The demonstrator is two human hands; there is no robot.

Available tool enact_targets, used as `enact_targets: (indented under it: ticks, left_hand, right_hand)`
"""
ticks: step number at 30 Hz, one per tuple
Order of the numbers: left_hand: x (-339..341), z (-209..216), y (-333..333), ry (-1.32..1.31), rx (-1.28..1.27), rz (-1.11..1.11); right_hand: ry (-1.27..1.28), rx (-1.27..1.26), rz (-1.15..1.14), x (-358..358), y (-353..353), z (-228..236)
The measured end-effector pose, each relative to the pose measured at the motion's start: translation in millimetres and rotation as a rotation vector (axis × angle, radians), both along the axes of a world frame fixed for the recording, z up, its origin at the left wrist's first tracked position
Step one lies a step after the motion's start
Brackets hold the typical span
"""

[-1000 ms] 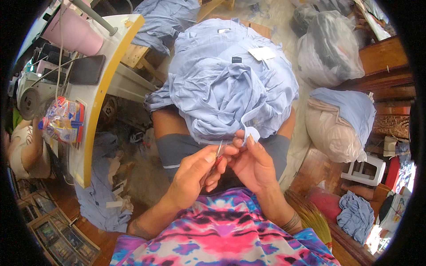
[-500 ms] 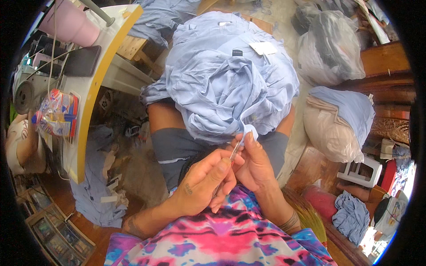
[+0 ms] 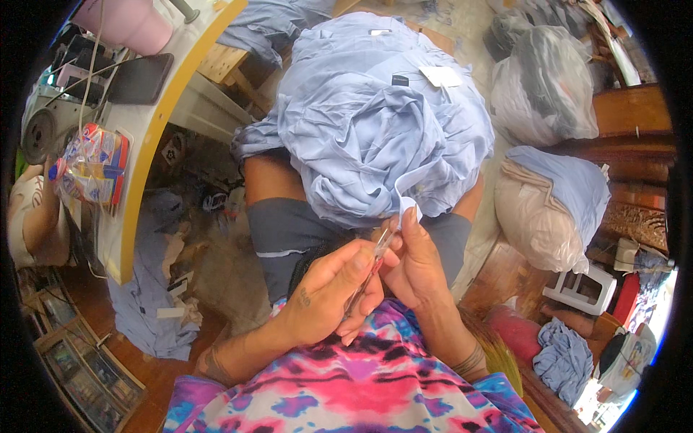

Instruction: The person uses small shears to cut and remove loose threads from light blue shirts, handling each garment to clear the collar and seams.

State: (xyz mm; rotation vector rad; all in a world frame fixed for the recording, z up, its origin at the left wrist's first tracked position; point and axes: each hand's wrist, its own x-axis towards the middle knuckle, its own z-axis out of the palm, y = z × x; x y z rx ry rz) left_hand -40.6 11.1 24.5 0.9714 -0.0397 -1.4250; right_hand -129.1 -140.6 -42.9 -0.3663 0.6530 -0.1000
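Snips beside a pinched strip of light-blue cloth

A heap of light-blue cloth (image 3: 390,137) lies across the person's lap, reaching past the knees. From its near edge a narrow strip (image 3: 409,182) runs toward the body and ends at the right hand (image 3: 417,270), whose thumb presses it against the fingers; the end of the strip shows just at and beside the thumb tip.

The left hand (image 3: 328,289) closes around a pair of small snips (image 3: 384,242), thumb laid along the top, the other fingers curled beneath. The metal blades slant up and to the right, their tips close to the right fingertips and just below the strip; whether they touch the cloth I cannot tell.

On the heap's far half sit a white tag (image 3: 440,76) and a small dark label (image 3: 400,80).

To the left stands a white table with a yellow edge (image 3: 148,169). A dark phone (image 3: 141,78) lies near that edge, a pink cup (image 3: 133,25) beyond it toward the far end, and a colourful packet (image 3: 97,169) nearer the close end.
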Motion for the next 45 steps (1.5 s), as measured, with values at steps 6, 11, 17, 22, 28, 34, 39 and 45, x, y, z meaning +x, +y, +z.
enact_targets:
  ticks: [6,11,17,22,28,34,39,45]
  left_hand:
    - [1,-4,0,0.052,-0.031,0.003]
    - [0,-6,1,0.054,-0.038,0.006]
    - [-1,-9,1,0.042,-0.020,0.008]
    - [-3,-10,1,0.037,-0.010,0.029]
    - [-2,-13,3,0.029,-0.016,0.034]
    - [-4,-18,8,0.145,-0.026,0.102]
    - [-3,-21,10,0.163,-0.062,0.121]
    - [-5,-17,10,0.225,0.054,0.139]
  right_hand:
    - [0.011,-0.021,0.015,1,1,0]
    - [0.000,-0.016,0.011,1,2,0]
    - [0.031,-0.018,0.005,0,5,-2]
    - [0.025,-0.084,-0.015,1,9,-3]
    - [0.002,-0.332,-0.034,-6,11,-19]
    - [-0.060,-0.639,0.134,-13,1,-34]
    - [-0.119,-0.621,0.220,-13,-4,-23]
    - [-0.111,-0.776,0.363,-12,-16,-17]
